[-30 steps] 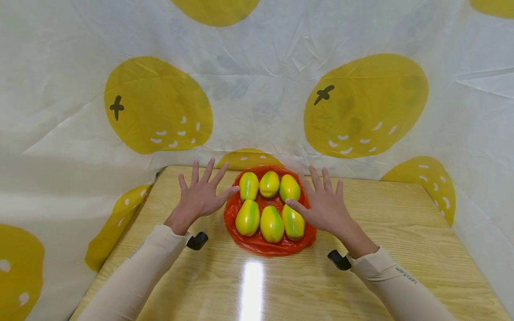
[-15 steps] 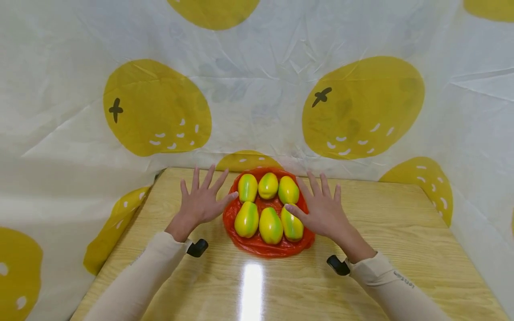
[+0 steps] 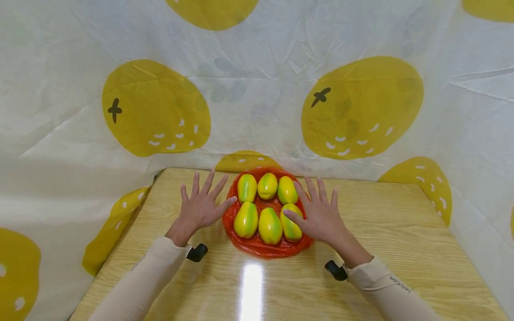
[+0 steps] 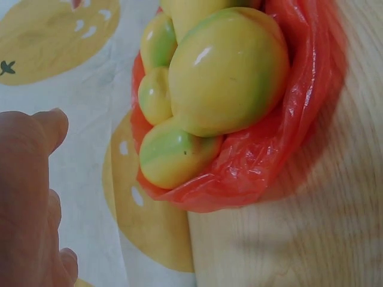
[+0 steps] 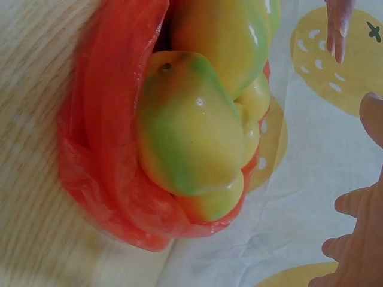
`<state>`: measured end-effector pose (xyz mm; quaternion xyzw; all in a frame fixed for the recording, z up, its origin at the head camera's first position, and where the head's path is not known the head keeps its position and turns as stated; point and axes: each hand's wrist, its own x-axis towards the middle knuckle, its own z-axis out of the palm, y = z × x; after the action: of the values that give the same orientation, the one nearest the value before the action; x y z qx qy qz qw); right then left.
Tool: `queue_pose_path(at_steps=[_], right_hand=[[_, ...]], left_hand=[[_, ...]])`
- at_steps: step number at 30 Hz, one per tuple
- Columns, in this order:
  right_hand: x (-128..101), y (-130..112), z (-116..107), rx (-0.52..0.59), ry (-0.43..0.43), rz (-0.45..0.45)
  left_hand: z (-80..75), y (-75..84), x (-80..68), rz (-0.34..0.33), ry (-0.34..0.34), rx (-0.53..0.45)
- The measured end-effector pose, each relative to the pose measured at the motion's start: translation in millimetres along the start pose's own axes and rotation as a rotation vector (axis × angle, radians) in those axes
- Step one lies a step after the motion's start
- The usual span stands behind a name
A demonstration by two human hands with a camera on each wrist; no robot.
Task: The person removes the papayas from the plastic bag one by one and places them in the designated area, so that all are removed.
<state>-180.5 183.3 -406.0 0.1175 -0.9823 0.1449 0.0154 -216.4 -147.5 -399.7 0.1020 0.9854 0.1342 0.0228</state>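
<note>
Several glossy yellow-and-green fruits, shaped like small papayas (image 3: 270, 226), lie in two rows in a red plastic bag (image 3: 265, 253). The bag is spread in a round shape with a crumpled rim. To its left, my left hand (image 3: 199, 209) is spread with straight fingers, its thumb reaching over the bag's edge. My right hand (image 3: 321, 217) is also spread, and its thumb overlaps the near right fruit (image 3: 292, 228) in the head view. Neither hand holds anything. The left wrist view shows one large fruit (image 4: 227, 72) closest to that camera; the right wrist view shows another fruit (image 5: 188, 125).
The bag sits on a wood-grain table (image 3: 385, 232), toward its back edge. A pale cloth (image 3: 257, 102) printed with large yellow fruits hangs behind and along both sides. A dark wrist camera (image 3: 197, 253) sticks out from each cuff.
Both hands have sunk slightly in the head view, and the right hand has shifted a little to the left, further over the fruits. The fruits and bag stay in place.
</note>
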Motion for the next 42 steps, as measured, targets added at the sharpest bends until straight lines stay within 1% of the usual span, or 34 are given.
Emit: queue_pose_path(at_steps=[6,12,16,23,27,33,42], right_hand=[[-1,1,5,0.000,-0.002,0.004],[-4,3,10,0.019,0.005,-0.006],[-6,3,14,0.012,0.007,-0.013],[-9,4,20,0.002,0.007,-0.016],[-10,5,24,0.001,0.007,-0.012],[-11,4,30,0.018,-0.006,-0.004],[-10,2,39,0.020,0.014,-0.003]], left_hand=[[6.5,-2.1,1.3,-0.004,-0.016,0.013],[12.2,-1.2,2.4,0.001,-0.005,0.002],[16.1,-1.8,1.9,0.003,-0.001,0.001],[24.0,-4.2,-1.6,-0.021,-0.006,0.001],[28.4,-4.8,-3.1,-0.018,-0.012,0.006],[35.4,-8.8,-2.7,0.000,0.001,-0.013],[44.5,-17.6,-3.3,0.010,0.017,-0.018]])
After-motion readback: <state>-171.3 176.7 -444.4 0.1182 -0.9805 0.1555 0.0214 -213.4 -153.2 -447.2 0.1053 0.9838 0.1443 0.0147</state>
